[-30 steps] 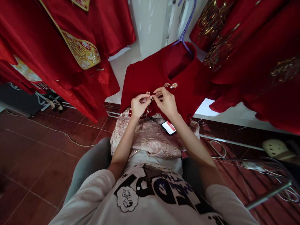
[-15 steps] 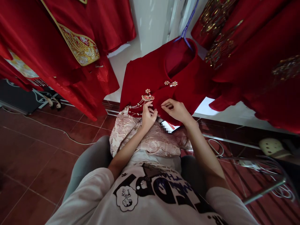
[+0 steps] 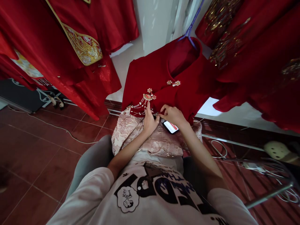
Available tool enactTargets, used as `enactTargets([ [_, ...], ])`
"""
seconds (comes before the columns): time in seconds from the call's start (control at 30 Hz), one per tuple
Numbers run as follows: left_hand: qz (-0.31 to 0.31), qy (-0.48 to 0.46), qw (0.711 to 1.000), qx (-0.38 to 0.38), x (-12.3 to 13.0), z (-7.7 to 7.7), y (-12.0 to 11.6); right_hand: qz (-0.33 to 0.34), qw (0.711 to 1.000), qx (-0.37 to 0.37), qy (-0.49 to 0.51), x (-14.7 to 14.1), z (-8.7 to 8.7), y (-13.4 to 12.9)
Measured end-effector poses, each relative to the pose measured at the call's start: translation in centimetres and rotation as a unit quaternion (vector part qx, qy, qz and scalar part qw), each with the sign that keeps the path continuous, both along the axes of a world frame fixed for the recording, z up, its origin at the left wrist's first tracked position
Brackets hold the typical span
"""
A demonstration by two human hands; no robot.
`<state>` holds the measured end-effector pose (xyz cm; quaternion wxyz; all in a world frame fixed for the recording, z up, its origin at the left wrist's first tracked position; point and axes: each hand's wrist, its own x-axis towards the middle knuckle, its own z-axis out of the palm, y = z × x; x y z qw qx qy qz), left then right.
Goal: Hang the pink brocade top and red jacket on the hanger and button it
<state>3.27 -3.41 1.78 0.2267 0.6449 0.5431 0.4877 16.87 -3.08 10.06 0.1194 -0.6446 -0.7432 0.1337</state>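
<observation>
On red garment point(image 3: 140, 75): beaded ornament point(image 3: 147, 97). Just below, left hand point(image 3: 151, 123), index extended, grip unclear. Beside, right hand point(image 3: 174, 116), fingertips drawn together at garment's lower front, anything held too small to tell. Near right wrist, phone point(image 3: 171, 127). Apparently close fingerwork at front edge; precise pinch, steady cloth called for.

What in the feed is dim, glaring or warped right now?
Head view: phone screen glares white; floor dim; garment's lower edge shadowed, fastening between the fingertips too small to read; wide lens stretches the sleeves near the bottom.
</observation>
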Motion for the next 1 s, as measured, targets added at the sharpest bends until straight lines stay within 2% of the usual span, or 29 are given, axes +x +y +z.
enactTargets([
  [0.23,0.040,0.018,0.998,-0.043,0.1,0.5,-0.2,-0.025,0.999,-0.003,-0.031,-0.1,-0.6,0.3],
  [0.33,0.030,0.003,0.998,-0.056,0.1,0.4,-0.1,-0.020,0.999,0.007,-0.032,-0.4,-0.6,0.2],
  [0.53,-0.023,-0.115,0.993,-0.026,0.2,-0.9,0.9,-0.002,0.998,0.062,-0.013,-0.4,-0.4,-0.1],
  [0.7,-0.060,-0.252,0.966,-0.012,0.5,-1.8,1.8,0.031,0.996,0.077,0.045,0.7,-0.6,0.4],
  [0.93,0.017,-0.285,0.954,0.091,-0.1,-1.3,1.9,0.066,0.989,0.050,0.122,1.7,-0.3,0.8],
  [1.0,0.034,-0.291,0.952,0.093,-0.2,-1.1,1.8,0.072,0.986,0.038,0.146,1.7,-0.3,0.8],
])
